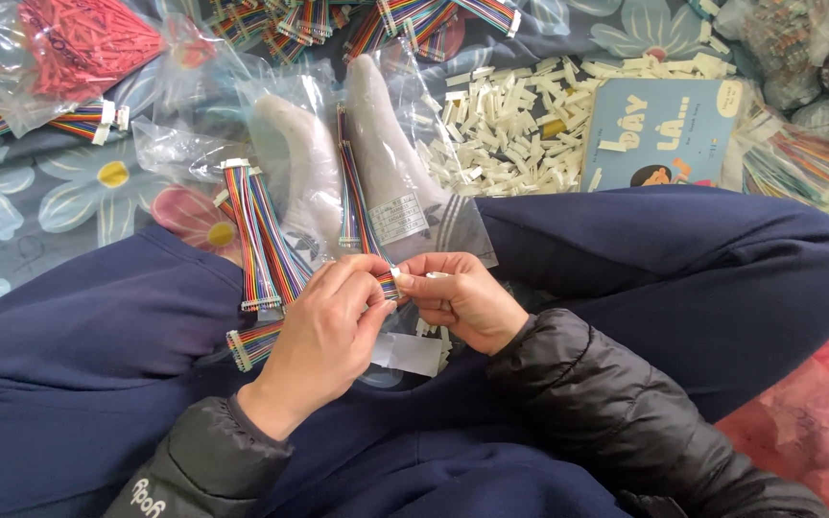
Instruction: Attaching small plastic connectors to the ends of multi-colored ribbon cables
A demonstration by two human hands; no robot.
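Observation:
My left hand [323,331] pinches the near end of a rainbow ribbon cable [352,197] that runs up between my two grey socked feet. My right hand [462,297] meets it at the same spot, fingertips holding a small white plastic connector [437,275] against the cable's end. Both hands hover over my lap, between my crossed legs in dark blue trousers. Finished ribbon cables with white connectors [259,240] lie just left of my left hand, and one more [251,345] lies under my left wrist.
A heap of loose white connectors [506,120] lies beyond my right foot. A blue booklet [659,134] sits to its right. Clear bags of coloured cables [798,163] line the right edge, a bag of red parts [83,43] lies top left, more cable bundles [414,19] along the top.

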